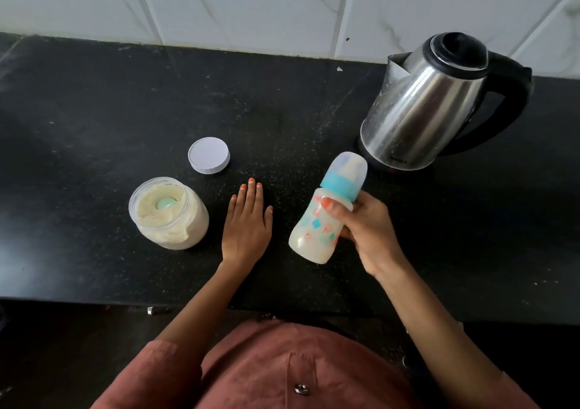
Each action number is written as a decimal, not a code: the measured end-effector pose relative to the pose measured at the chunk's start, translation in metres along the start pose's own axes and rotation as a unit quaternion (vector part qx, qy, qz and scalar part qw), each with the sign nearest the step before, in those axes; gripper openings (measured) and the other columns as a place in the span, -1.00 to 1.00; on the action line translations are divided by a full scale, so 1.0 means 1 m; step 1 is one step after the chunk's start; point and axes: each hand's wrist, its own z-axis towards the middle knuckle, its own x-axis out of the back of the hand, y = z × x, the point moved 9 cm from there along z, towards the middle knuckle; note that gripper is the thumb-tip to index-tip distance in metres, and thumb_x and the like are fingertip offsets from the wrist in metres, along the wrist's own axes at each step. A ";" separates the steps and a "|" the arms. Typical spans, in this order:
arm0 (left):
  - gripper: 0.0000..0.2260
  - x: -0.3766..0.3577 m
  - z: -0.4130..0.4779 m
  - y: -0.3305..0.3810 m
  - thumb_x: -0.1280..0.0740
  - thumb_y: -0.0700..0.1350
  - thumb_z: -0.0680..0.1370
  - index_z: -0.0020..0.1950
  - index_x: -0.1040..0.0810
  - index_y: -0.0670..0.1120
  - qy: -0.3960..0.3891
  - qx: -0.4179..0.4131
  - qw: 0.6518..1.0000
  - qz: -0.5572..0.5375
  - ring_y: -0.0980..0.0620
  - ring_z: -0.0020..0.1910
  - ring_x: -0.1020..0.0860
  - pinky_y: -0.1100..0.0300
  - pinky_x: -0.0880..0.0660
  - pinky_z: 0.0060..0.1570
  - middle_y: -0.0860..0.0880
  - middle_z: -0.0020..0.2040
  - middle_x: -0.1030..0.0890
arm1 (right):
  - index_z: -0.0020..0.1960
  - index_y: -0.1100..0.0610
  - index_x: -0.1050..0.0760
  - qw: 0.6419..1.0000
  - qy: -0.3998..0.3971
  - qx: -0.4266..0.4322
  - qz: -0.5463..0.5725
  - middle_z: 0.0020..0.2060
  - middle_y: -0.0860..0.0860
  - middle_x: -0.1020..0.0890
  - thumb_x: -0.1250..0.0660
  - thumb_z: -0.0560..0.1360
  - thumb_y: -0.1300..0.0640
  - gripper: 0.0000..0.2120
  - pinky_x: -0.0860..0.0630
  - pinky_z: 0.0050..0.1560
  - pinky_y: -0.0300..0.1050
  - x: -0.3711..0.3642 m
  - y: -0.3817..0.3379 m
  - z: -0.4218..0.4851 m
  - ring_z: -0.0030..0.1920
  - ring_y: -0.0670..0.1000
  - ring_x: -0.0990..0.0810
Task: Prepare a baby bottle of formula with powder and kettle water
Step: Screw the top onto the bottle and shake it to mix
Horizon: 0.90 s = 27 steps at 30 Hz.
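From the head camera: our right hand (pixel 361 229) is clamped round the capped bottle (pixel 323 220), which is tilted over the bench's (pixel 94 100) front middle and milky inside. Our left hand (pixel 248 220) lies flat, fingers straight. We judge mixing is under way; shaking calls for a tight cap.

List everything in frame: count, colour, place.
clear plastic baby bottle: 1, teal collar, milky contents; tilted in right hand
clear plastic powder jar: 1, cream powder, open; counter left
round scoop: 1, teal; sunk in the jar's powder
round plastic lid: 1, white; counter behind jar
stainless steel kettle: 1, silver with black handle; counter back right
speckled stone countertop: 1, black
tiled wall: 1, white; behind counter
buttoned garment: 1, rust red; bottom edge
left hand: 1; flat on counter between jar and bottle
right hand: 1; grips bottle
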 end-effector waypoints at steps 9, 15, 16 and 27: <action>-0.52 0.001 -0.001 0.001 0.08 0.03 0.65 0.52 0.08 -0.12 0.004 -0.001 1.000 0.002 0.03 0.52 0.12 0.13 0.18 0.45 -0.05 0.55 0.08 | -0.04 0.05 -0.57 0.999 0.032 0.004 0.033 -0.17 -0.03 -0.69 -0.54 0.12 -0.05 -0.55 -0.59 -0.23 -0.14 0.009 -0.001 0.004 -0.12 -0.04 -0.67; -0.52 0.001 -0.001 0.002 0.08 0.02 0.65 0.52 0.08 -0.13 0.009 -0.002 1.000 0.003 0.02 0.52 0.11 0.12 0.17 0.46 -0.06 0.55 0.07 | 0.07 0.06 -0.50 0.970 0.137 0.042 0.196 -0.07 0.00 -0.64 -0.44 0.30 0.00 -0.62 -0.57 -0.25 -0.20 0.044 -0.024 0.015 -0.11 -0.10 -0.66; -0.52 0.001 -0.001 0.002 0.08 0.02 0.65 0.52 0.08 -0.13 0.009 -0.002 1.000 0.003 0.02 0.52 0.11 0.13 0.17 0.45 -0.06 0.55 0.07 | 0.09 0.06 -0.48 0.969 0.132 0.054 0.201 -0.06 -0.01 -0.64 -0.43 0.29 0.00 -0.59 -0.57 -0.23 -0.21 0.043 -0.026 0.016 -0.10 -0.11 -0.66; -0.52 0.002 -0.002 0.001 0.08 0.02 0.65 0.52 0.09 -0.13 0.005 -0.001 1.000 0.005 0.02 0.52 0.12 0.12 0.17 0.46 -0.06 0.55 0.08 | 0.13 0.03 -0.46 0.978 0.099 0.053 0.175 -0.02 0.00 -0.62 -0.43 0.22 -0.02 -0.51 -0.58 -0.16 -0.15 0.034 -0.026 0.013 -0.04 -0.06 -0.65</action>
